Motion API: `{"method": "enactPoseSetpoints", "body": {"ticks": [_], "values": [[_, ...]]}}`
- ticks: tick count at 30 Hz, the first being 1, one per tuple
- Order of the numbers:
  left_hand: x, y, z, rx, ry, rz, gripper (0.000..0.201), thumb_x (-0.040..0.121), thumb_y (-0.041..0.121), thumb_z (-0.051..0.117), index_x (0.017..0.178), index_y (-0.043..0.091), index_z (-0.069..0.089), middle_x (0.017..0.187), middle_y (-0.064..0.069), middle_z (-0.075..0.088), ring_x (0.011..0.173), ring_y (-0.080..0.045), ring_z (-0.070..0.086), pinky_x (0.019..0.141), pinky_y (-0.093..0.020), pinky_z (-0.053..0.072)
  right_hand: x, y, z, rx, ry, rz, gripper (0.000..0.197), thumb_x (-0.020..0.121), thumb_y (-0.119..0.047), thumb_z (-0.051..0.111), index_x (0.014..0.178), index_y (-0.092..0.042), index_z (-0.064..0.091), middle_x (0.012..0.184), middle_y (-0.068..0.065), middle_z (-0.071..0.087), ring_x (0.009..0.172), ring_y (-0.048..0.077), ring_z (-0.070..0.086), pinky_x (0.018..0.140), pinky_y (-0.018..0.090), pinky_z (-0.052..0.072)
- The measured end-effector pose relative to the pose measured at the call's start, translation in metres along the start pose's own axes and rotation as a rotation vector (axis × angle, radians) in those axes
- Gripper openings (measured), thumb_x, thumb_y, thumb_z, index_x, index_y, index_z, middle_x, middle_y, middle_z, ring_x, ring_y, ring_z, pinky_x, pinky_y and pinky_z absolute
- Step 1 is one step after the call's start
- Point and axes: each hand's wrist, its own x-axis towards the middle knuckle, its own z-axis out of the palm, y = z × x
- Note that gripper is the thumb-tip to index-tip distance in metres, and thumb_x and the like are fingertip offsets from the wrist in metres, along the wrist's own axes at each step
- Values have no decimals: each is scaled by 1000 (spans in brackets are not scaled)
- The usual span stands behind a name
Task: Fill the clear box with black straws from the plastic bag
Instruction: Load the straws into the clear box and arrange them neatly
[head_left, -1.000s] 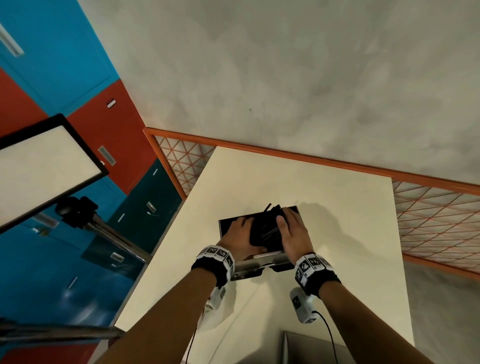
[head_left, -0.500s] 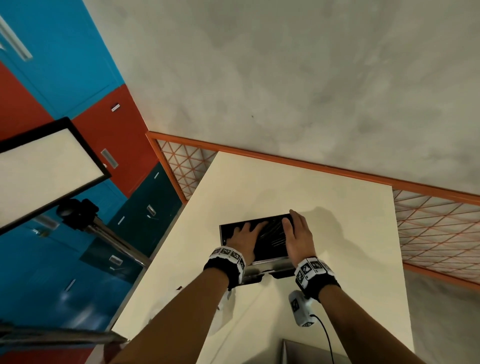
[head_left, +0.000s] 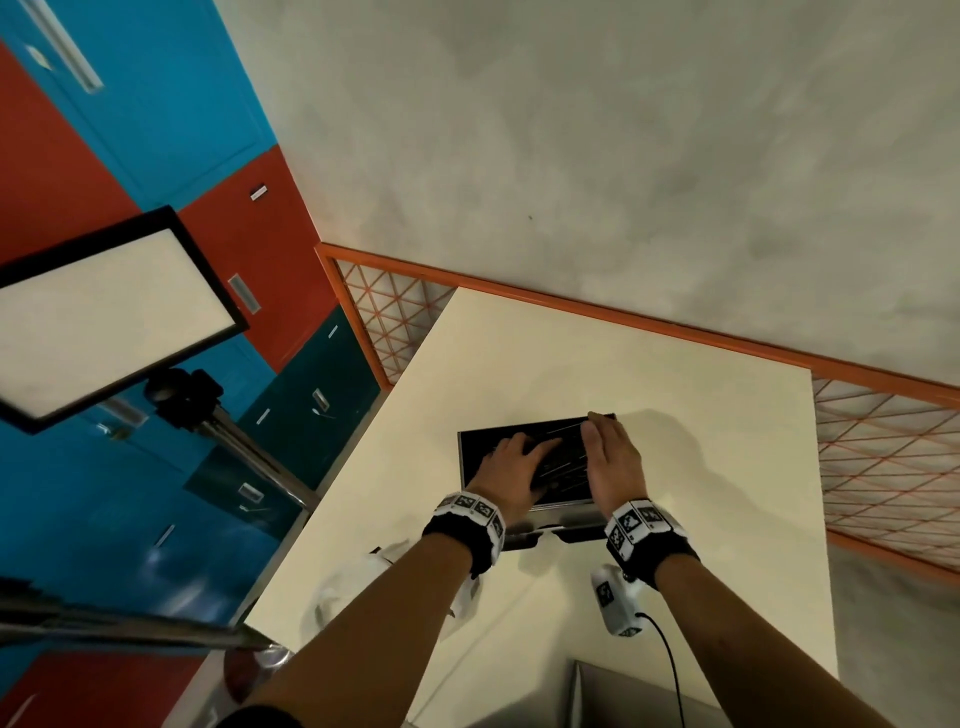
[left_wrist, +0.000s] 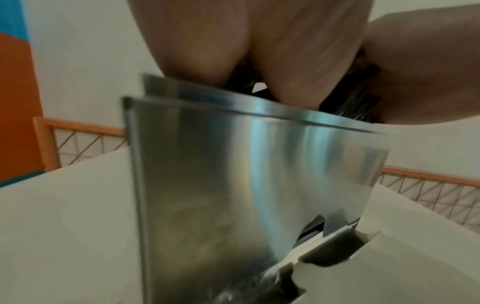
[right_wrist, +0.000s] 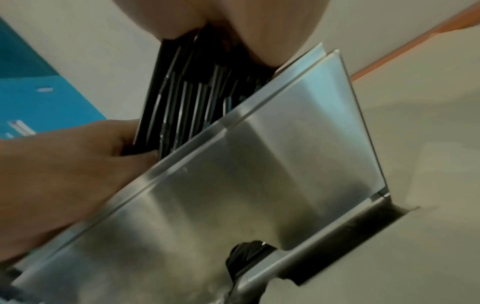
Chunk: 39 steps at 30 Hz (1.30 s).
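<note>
The clear box (head_left: 470, 452) stands on the cream table (head_left: 571, 358), packed with black straws (head_left: 563, 465) lying flat. My left hand (head_left: 511, 462) lies palm down on the straws at the box's left half, fingers stretched out. My right hand (head_left: 609, 457) presses flat on the straws at the right end, fingertips at the far right corner. In the left wrist view the box's shiny near wall (left_wrist: 246, 185) fills the frame, with my palm on the straws (left_wrist: 358, 98). The right wrist view shows the straws (right_wrist: 187, 92) above the box wall (right_wrist: 259, 164) and my left hand (right_wrist: 64, 164).
Crumpled clear plastic (head_left: 374, 564) lies at the table's near left edge, blurred. A light panel on a tripod (head_left: 104, 317) stands to the left. An orange mesh fence (head_left: 883, 457) runs behind and right of the table. A grey box edge (head_left: 649, 696) sits at the bottom.
A second ago both hands gripped a raised bundle of straws over the box. The bundle has gone down into the box and both hands have flattened on top of it.
</note>
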Motion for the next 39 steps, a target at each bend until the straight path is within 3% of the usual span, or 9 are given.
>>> {"method": "enactPoseSetpoints", "body": {"ticks": [2, 5, 11, 15, 18, 22, 29, 34, 39], "values": [[-2, -8, 2, -99, 13, -8, 73, 93, 52, 62, 155, 26, 33, 137, -7, 42, 128, -27, 42, 109, -40, 39, 1, 2, 0, -63, -1, -28, 38, 104, -29, 41, 130, -6, 55, 133, 12, 56, 122, 27, 51, 98, 20, 30], [-8, -9, 2, -187, 60, 17, 76, 92, 60, 59, 154, 21, 36, 145, -4, 37, 135, -21, 35, 115, -33, 32, 4, 6, -5, -116, 21, -52, 34, 103, -27, 41, 126, -6, 57, 127, 11, 58, 115, 28, 55, 94, 21, 33], [-13, -5, 12, -26, 139, 38, 108, 75, 82, 50, 157, 17, 22, 157, -5, 26, 144, -25, 24, 122, -43, 23, 0, -2, -12, -175, 57, -223, 30, 101, -20, 45, 124, -6, 57, 125, 9, 57, 110, 25, 56, 96, 27, 41], [-14, -4, 24, 108, 121, 44, 117, 72, 81, 55, 159, 17, 11, 162, -6, 20, 150, -25, 16, 122, -52, 18, -6, -1, -6, -466, -79, -529, 43, 95, -32, 41, 123, -4, 59, 125, 11, 60, 116, 27, 54, 106, 40, 41], [-16, -4, 32, 143, 119, 48, 117, 71, 81, 51, 159, 16, 9, 164, -3, 18, 151, -23, 16, 121, -54, 18, -7, 4, -5, -692, -177, -612, 46, 96, -36, 40, 127, -7, 58, 129, 7, 58, 123, 26, 51, 112, 45, 33], [-26, -1, 37, 156, 168, 65, 110, 71, 75, 54, 156, 14, 18, 154, -2, 32, 142, -22, 31, 119, -50, 26, -18, 11, -5, -885, -254, -590, 49, 97, -40, 34, 126, -10, 60, 129, 5, 58, 128, 25, 47, 111, 49, 33], [-42, 7, 45, 220, 235, 79, 97, 74, 71, 54, 150, 14, 32, 142, -3, 41, 132, -25, 41, 115, -49, 32, -52, 15, -13, -995, -227, -578, 43, 98, -40, 34, 123, -15, 57, 117, 4, 54, 106, 27, 49, 90, 48, 38], [-49, 12, 47, 253, 266, 98, 91, 77, 66, 55, 150, 15, 34, 147, -8, 37, 140, -27, 33, 119, -55, 23, -67, 18, -12, -1034, -229, -550, 42, 98, -39, 34, 126, -16, 55, 116, 6, 54, 101, 29, 50, 85, 50, 39], [-53, 14, 49, 272, 222, 73, 94, 78, 64, 56, 152, 14, 28, 147, -6, 36, 138, -27, 35, 118, -55, 25, -66, 9, -19, -964, -224, -562, 40, 96, -40, 34, 119, -20, 60, 112, 1, 56, 100, 24, 51, 85, 46, 41]]}}
